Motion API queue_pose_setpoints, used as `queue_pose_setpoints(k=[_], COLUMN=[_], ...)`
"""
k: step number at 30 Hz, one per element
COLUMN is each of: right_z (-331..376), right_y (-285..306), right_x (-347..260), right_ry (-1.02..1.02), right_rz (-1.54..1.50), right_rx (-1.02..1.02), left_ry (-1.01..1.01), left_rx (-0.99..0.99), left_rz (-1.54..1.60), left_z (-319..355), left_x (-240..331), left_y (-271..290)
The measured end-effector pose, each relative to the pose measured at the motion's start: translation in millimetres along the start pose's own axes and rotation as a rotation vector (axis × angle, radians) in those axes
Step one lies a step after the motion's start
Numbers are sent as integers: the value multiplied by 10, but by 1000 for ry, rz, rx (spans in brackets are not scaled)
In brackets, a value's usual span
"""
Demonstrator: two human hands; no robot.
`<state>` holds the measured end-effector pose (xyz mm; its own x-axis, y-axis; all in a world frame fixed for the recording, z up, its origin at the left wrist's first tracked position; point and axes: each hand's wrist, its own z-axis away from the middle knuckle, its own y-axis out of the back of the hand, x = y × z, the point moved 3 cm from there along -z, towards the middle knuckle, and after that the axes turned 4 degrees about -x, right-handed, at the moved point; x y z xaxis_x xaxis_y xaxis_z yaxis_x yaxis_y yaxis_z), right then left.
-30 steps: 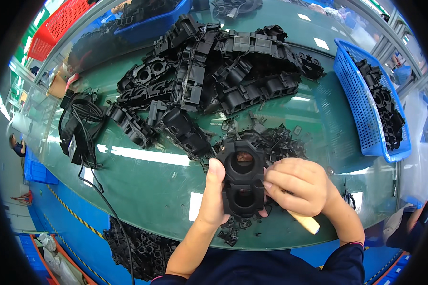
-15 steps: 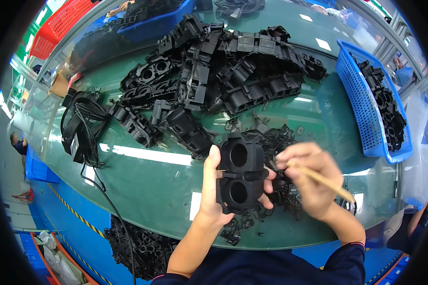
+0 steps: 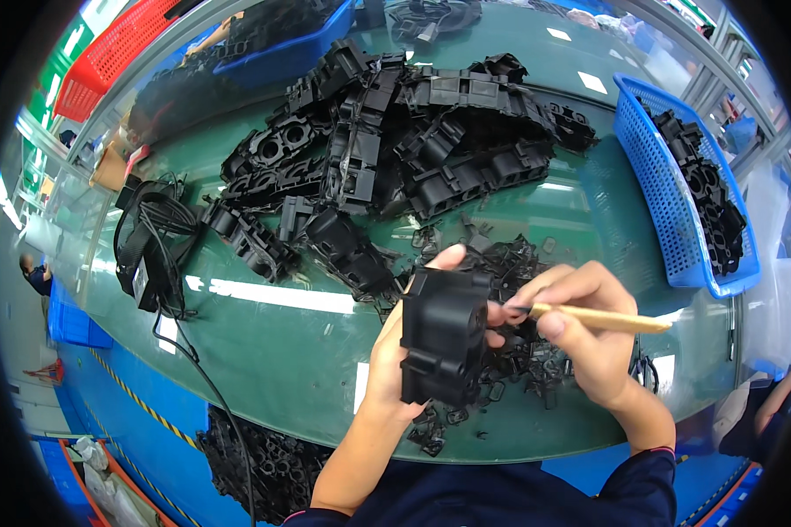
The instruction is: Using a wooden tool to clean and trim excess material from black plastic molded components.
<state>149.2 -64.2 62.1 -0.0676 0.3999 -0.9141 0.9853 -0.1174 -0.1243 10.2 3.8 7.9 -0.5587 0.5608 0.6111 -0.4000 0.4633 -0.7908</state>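
Observation:
My left hand [image 3: 388,364] grips a black moulded plastic housing [image 3: 441,338] over the table's front part. The housing stands upright, its long side facing me and its round openings turned away to the right. In my right hand [image 3: 599,303] is a thin tool with a pale wooden handle [image 3: 611,320]. Its short dark tip points left at the housing's right side, close to my left fingertips; whether it touches cannot be made out. Beneath both hands lie loose black plastic scraps [image 3: 536,364].
Joined black housings [image 3: 351,167] form a pile on the green table [image 3: 264,351]. A blue basket [image 3: 668,211] holding black parts stands at right. Coiled black cable [image 3: 158,228] lies at left, trailing over the front edge. More black parts [image 3: 255,465] sit below.
The housing has turned in my left hand, so its two round openings no longer face me. My right hand has brought the tool's tip left, near the housing, with the handle now more level.

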Motion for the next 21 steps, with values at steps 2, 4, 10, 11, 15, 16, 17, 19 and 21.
queue_pose_setpoints(k=[2,4,10,11,15,16,17,19,21], right_z=[36,64,90,113,115,109,105,117,123], right_y=[-63,-109,-166,-162,-144,-149,-155,-173,-173], right_x=[15,42,0,-7,-13,-34,-46,-40,-39], right_ry=[24,13,13,-23,58,63,68,54,53], right_rz=[-41,1,-17,3,202,231,259,240,234], right_rx=[-64,-53,-66,-50,-85,-93,-100,-82,-76], left_ry=[27,14,104,115,60,52,44,66,79], left_rx=[-58,-123,-106,-121,-54,-35,-16,-27,-37], left_rz=[175,235,73,180,68,65,62,55,29], left_z=[-24,-16,79,78,65,66,66,62,60], left_x=[-22,-51,-92,-101,-105,-97,-92,-100,-94], left_y=[4,15,69,74,49,29,22,45,47])
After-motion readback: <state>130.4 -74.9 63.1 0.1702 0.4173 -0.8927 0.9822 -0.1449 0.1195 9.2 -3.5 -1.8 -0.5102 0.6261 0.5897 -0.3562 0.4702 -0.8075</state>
